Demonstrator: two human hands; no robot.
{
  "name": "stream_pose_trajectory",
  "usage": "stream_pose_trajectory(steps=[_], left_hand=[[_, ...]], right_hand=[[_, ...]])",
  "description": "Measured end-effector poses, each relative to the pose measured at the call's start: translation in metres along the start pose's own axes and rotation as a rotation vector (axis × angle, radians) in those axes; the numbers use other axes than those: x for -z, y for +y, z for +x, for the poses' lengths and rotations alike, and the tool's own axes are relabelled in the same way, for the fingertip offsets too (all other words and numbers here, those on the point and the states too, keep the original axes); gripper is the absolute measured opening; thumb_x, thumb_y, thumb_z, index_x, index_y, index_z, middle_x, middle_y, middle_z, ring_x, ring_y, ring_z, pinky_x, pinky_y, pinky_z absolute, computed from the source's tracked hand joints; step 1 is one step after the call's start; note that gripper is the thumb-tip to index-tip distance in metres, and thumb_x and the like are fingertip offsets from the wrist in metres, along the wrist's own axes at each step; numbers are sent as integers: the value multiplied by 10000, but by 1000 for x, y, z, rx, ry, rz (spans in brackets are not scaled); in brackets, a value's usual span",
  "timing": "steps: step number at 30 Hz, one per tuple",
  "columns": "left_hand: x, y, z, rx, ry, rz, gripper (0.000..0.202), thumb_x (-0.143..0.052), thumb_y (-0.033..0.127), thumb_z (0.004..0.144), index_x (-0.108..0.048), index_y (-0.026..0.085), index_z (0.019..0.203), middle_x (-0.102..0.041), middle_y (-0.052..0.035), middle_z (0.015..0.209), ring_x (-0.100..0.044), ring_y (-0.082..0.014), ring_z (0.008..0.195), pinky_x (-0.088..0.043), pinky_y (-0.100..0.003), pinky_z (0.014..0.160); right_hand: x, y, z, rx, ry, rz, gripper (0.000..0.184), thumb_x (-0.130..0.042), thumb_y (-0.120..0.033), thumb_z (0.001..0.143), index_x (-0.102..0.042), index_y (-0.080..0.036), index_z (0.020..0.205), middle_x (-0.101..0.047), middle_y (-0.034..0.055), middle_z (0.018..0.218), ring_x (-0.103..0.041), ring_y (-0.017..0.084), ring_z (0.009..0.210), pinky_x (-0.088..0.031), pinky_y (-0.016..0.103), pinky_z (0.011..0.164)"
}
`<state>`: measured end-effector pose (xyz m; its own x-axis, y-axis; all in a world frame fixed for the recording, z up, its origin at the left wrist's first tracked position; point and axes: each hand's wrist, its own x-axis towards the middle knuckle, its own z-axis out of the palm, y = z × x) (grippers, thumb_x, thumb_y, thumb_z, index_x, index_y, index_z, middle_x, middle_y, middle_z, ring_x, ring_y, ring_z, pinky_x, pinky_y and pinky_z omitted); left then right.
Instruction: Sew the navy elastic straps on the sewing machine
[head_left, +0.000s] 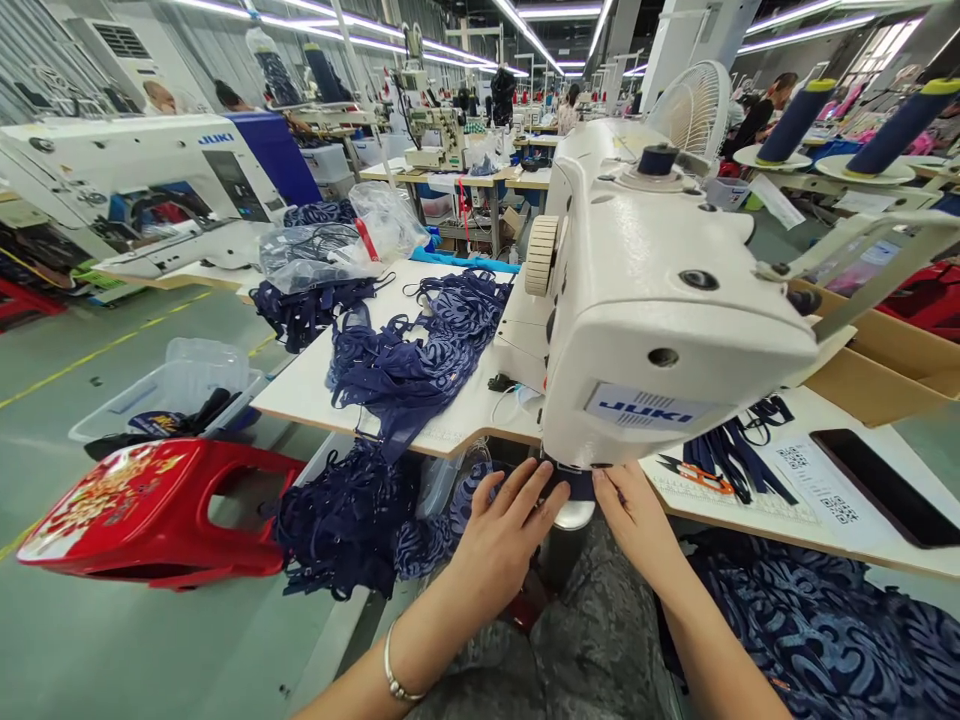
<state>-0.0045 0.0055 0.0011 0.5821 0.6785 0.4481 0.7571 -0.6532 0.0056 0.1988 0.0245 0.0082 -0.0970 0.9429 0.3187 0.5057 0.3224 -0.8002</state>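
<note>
A navy fabric piece (576, 485) lies under the head of the white sewing machine (675, 270), over a small rounded metal bed (574, 514). My left hand (506, 525) holds the fabric from the left, thumb and fingertips pressed on it close to the needle area. From the right, my right hand (628, 505) pinches the fabric's edge between thumb and fingers. The needle itself is hidden by the machine head. Blue patterned fabric (461, 500) hangs below the table edge, just left of my left hand; whether it joins the held piece I cannot tell.
Navy patterned bras (427, 350) are heaped on the white table (300, 395), and more navy garments (345, 520) hang below. Right of the machine are orange snips (697, 475), navy straps (739, 455) and a phone (892, 485). A red stool (165, 510) stands left.
</note>
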Motion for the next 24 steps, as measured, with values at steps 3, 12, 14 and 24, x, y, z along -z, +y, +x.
stream_pose_trajectory(steps=[3,12,14,24], left_hand=[[-3,2,0,-1,13,-9,483,-403,108,932,-486,254,1384,-524,-68,1405,-379,-223,1358,-223,-384,1083],[-2,7,3,1,31,11,493,-413,92,911,-500,242,1373,-526,-77,1401,-359,-239,1373,-227,-390,1090],[0,9,-1,-28,33,10,491,-420,98,908,-493,223,1378,-514,-91,1408,-340,-239,1386,-209,-390,1111],[-8,30,-28,-383,-154,-364,610,-591,268,756,-418,207,1338,-515,-169,1340,-436,-315,1302,-305,-494,1079]], right_hand=[[0,-1,-2,-21,39,5,239,-398,-325,989,-617,-231,990,-558,80,988,-548,235,964,-486,383,852],[1,1,-7,-206,22,122,262,-494,-438,949,-505,-210,1077,-591,46,926,-574,193,822,-484,317,705],[7,0,-10,-236,-65,81,241,-525,-454,927,-532,-214,943,-576,8,810,-548,174,724,-467,291,633],[47,-48,-65,-8,-278,248,128,-481,-176,902,-541,-260,826,-619,-4,767,-592,142,654,-493,231,587]])
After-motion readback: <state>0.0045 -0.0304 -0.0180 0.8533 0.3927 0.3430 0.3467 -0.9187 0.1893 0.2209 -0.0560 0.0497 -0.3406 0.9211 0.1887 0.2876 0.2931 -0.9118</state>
